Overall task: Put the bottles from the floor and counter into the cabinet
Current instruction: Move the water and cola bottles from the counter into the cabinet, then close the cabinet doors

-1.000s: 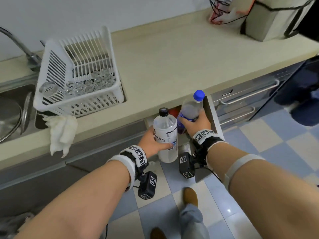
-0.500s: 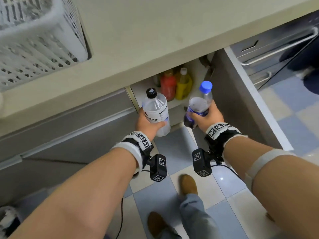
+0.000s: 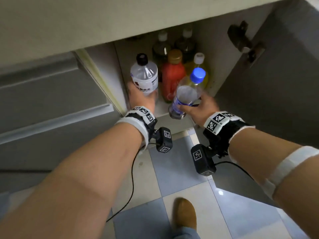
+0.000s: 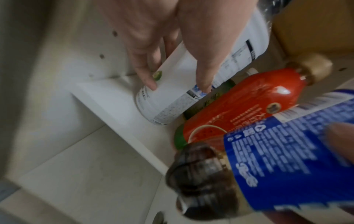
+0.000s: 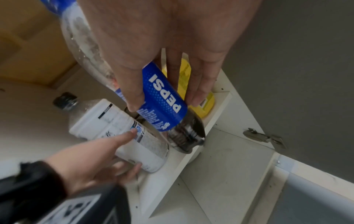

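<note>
Both bottles [image 3: 144, 75] [image 3: 187, 94] now reach the cabinet shelf [image 4: 114, 100].

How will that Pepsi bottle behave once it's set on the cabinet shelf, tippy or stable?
Pepsi bottle, held by the right hand: dark liquid shows only near its base, so it is likely light and bottom-weighted. Tall and narrow, it could still tip if nudged. Droplets inside the clear upper part; the outside may be slick, cannot tell.

A blue-and-white tiled floor [image 3: 172, 171] lies below, with a brown shoe [image 3: 185, 213] planted on it. Left of the opening runs a grey drawer front [image 3: 43, 94] with a long handle ridge. A black cable [image 3: 132, 185] dangles above the tiles.
</note>
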Demonstrator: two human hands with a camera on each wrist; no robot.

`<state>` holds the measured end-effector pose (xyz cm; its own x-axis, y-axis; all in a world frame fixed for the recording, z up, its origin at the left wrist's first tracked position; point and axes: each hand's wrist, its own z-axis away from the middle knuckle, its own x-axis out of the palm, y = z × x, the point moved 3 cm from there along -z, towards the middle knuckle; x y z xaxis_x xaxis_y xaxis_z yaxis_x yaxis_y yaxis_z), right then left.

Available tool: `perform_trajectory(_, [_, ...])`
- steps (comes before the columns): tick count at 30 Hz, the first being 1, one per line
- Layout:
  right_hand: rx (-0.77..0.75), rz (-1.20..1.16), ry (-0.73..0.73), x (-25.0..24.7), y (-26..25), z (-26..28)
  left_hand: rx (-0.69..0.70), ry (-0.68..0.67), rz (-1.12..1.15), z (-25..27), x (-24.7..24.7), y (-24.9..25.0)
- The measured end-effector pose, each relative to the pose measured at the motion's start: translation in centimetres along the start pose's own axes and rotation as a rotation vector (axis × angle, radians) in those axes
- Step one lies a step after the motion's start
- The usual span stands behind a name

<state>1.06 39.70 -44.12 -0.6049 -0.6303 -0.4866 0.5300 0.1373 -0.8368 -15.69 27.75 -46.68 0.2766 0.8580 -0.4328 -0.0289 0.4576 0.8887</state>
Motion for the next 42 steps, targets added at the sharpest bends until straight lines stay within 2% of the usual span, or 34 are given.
perform_trajectory(6, [-0.068,0.071,-0.009,0.9,0.8,-2.7,-0.012,0.053,0.000,-1.4,1.4,-1.1])
perform_trajectory(9, [-0.074,0.139,-0.037,1.4,-0.9,-2.2,-0.066,-0.044,-0.012,0.7,0.8,-2.6])
perform_trajectory(13, [-0.075,0.153,-0.096,2.9,-3.4,-1.9,-0.134,-0.162,-0.185,4.3,-1.5,-4.5])
perform_trajectory(16, [-0.072,0.194,-0.135,5.0,-4.8,-2.5,-0.088,-0.321,-0.411,6.3,-3.6,-6.1])
perform_trajectory(19, [-0.088,0.276,-0.110,7.6,-5.4,-2.9,0.057,-0.461,-0.708,7.3,-5.8,-7.1])
perform_trajectory(22, [-0.090,0.299,-0.067,9.6,-5.5,-3.0,0.162,-0.471,-0.815,7.8,-7.6,-8.0])
perform_trajectory(26, [-0.111,0.329,-0.087,10.9,-5.9,-2.8,0.148,-0.455,-0.826,7.8,-9.3,-8.9])
perform_trajectory(29, [-0.030,0.384,-0.121,11.2,-5.4,-1.8,0.110,-0.447,-0.782,8.2,-10.5,-8.6])
perform_trajectory(32, [0.147,0.325,-0.233,10.9,-4.3,1.1,0.063,-0.468,-0.711,9.7,-12.1,-7.5])
perform_trajectory(35, [0.218,0.303,-0.258,8.7,-4.8,5.8,0.026,-0.520,-0.664,12.2,-14.4,-5.0])
perform_trajectory(40, [0.138,0.414,-0.213,-1.0,-13.2,16.2,0.065,-0.572,-0.697,17.3,-19.8,5.1])
perform_trajectory(42, [0.079,0.470,-0.125,-5.7,-16.5,18.6,0.091,-0.569,-0.682,18.7,-21.6,9.3])
